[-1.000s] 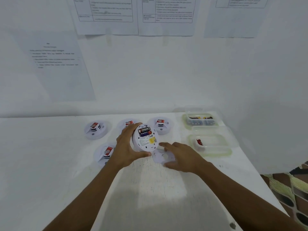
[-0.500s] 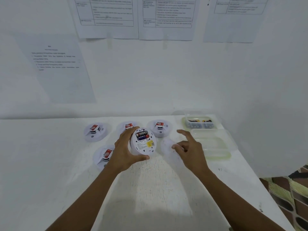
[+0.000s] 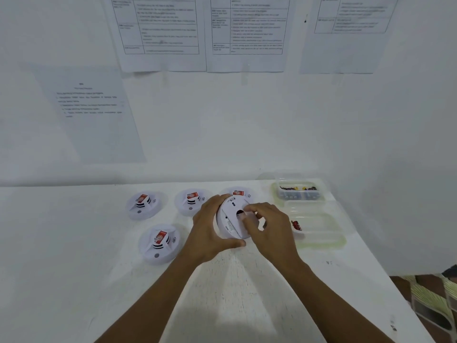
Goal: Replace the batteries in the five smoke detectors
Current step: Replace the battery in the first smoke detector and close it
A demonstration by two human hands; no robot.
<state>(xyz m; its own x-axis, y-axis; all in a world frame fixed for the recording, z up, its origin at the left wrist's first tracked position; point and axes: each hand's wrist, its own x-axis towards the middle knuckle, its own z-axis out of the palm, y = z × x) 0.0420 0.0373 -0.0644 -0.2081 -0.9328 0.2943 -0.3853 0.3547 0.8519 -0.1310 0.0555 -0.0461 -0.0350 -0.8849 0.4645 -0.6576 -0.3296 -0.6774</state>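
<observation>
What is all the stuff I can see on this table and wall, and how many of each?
Resting smoke detectors: four, white with red labels, three in a back row, one nearer on the left.
Held smoke detector: one, white, tilted up at the centre.
Back plate: one, white, against the held detector.
Battery tub: one, clear, back right, holding batteries.
Second tub: one, clear, just nearer, with a small red item inside.
Table: one, white.
Papers: four, white, printed, on the wall.
Left hand: grips the held detector's rim.
Right hand: fingers curled on the back plate.
</observation>
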